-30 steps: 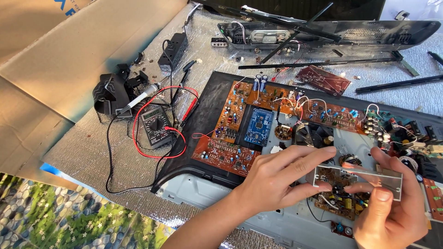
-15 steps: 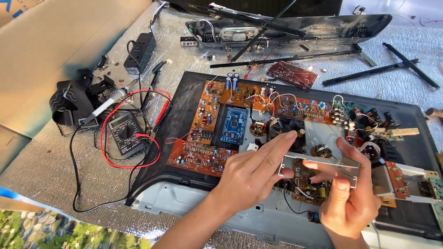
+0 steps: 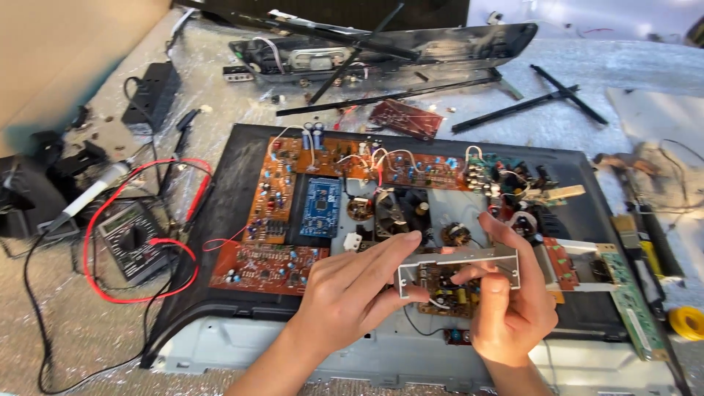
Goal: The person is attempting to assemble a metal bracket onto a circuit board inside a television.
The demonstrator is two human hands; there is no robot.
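Honestly, both hands (image 3: 352, 293) (image 3: 513, 308) are pinching that metal bracket (image 3: 458, 265); it's risking slipping and shorting the small board (image 3: 440, 282) underneath.

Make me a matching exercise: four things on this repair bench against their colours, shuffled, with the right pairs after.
Things:
1. small square board
2. meter leads
3. metal frame held by the left hand and right hand
4. roll of wire

Colours:
A. yellow
B. silver
C. blue
D. red

Pairs: 1-C, 2-D, 3-B, 4-A
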